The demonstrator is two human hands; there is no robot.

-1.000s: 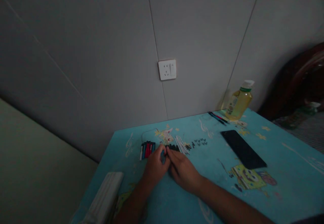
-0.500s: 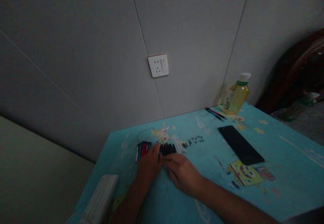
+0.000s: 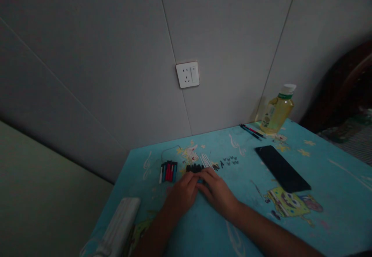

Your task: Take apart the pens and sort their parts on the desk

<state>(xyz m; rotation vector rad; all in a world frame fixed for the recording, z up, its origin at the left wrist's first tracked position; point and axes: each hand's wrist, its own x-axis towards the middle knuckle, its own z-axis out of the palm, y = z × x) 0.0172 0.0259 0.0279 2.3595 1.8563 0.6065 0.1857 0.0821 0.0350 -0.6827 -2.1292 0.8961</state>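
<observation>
My left hand [image 3: 183, 192] and my right hand [image 3: 217, 193] meet at the fingertips above the tablecloth, both closed. Between them shows a bit of a small blue pen part [image 3: 200, 180], mostly covered by the fingers. Just beyond the fingers lies a row of short black pen pieces [image 3: 194, 168]. Thin white refills [image 3: 205, 161] lie side by side behind my right hand, which hides their near ends. To the left, red, blue, black and white pen barrels [image 3: 168, 171] form a neat row. Small dark clip-like pieces [image 3: 230, 160] are set out on the right.
A black flat slab [image 3: 281, 168] lies at the right. Behind it are a few pens [image 3: 251, 131] and a bottle of yellow liquid [image 3: 277, 111] near the wall. A long white case [image 3: 120, 224] sits at front left. A wall socket [image 3: 188, 74] is above the table.
My left hand has drawn back to the right from the coloured barrels, uncovering them. Both hands now come together over the blue pen part. The view has shifted slightly left.
</observation>
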